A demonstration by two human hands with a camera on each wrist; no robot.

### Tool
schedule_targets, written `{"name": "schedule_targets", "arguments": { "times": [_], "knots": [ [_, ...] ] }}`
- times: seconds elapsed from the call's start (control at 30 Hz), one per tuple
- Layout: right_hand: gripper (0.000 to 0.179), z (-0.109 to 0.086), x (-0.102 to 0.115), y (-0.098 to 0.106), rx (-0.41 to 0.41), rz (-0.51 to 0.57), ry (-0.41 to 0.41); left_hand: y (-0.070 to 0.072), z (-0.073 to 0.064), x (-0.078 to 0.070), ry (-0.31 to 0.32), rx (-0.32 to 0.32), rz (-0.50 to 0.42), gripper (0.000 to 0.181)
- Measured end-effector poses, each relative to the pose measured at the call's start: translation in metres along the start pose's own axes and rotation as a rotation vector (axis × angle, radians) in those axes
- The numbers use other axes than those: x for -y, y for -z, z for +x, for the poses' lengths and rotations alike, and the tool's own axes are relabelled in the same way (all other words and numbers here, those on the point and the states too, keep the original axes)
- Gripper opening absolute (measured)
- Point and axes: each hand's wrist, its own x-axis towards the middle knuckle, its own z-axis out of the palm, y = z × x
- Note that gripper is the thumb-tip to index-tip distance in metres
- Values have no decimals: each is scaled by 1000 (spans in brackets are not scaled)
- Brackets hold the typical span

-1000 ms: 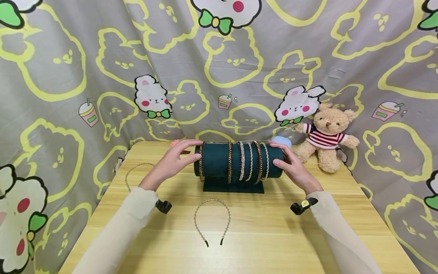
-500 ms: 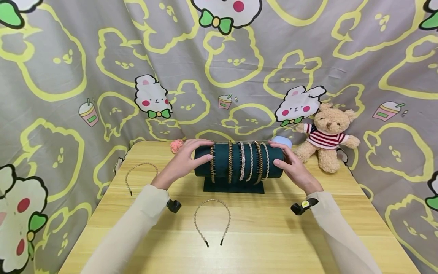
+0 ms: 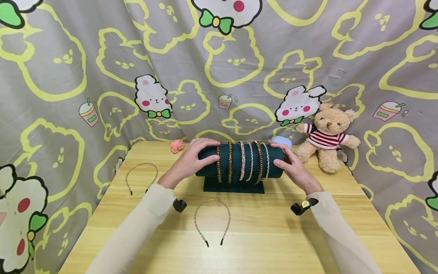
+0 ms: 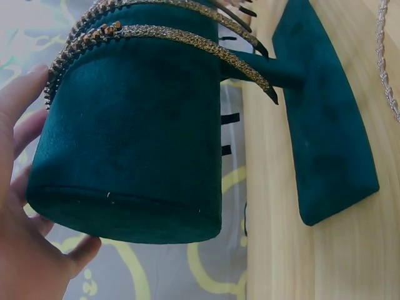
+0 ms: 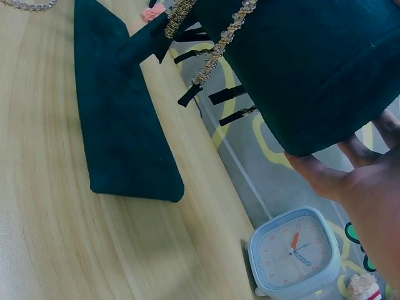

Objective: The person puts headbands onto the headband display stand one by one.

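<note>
A dark green velvet roll [image 3: 207,170] on a flat-based stand [image 3: 234,188] carries several headbands, gold, beaded and glittering. My left hand [image 3: 189,160] spans the left end of the roll, thumb in front and index finger on top, both at the leftmost gold headband [image 3: 219,170]. In the left wrist view this headband [image 4: 181,39] arches over the roll, its black tip projecting below, while other fingers lie along the roll's far side. At the other end my right hand [image 3: 295,167] grips the roll, thumb in front. The right wrist view shows its fingers [image 5: 319,175] behind the end.
Two thin headbands lie on the wooden table: one beaded headband [image 3: 230,217] in front of the stand, another headband [image 3: 126,177] at left. A pink flower-like piece [image 3: 176,146], a light blue clock [image 5: 294,253] and a teddy bear [image 3: 327,129] stand along the back by the curtain [image 3: 191,57].
My left hand has slid the leftmost gold headband rightward along the roll, from the left end to near its neighbour. The pink flower-like piece has come into view. The right hand stays put.
</note>
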Motion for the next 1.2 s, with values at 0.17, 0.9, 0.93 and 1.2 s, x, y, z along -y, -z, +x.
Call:
{"name": "schedule_targets", "arguments": {
  "times": [0.17,0.9,0.93,1.2],
  "knots": [
    [51,-1,1,0,-3,0,-7,-3,2,-2,-18,1,11,49],
    [51,1,1,0,5,-11,1,19,-30,33,81,-174,-172,34],
    [51,1,1,0,5,-13,0,21,-34,36,93,-189,-189,34],
    [51,0,2,-1,-6,-14,-12,33,-66,61,213,-214,-192,37]
  ]
}}
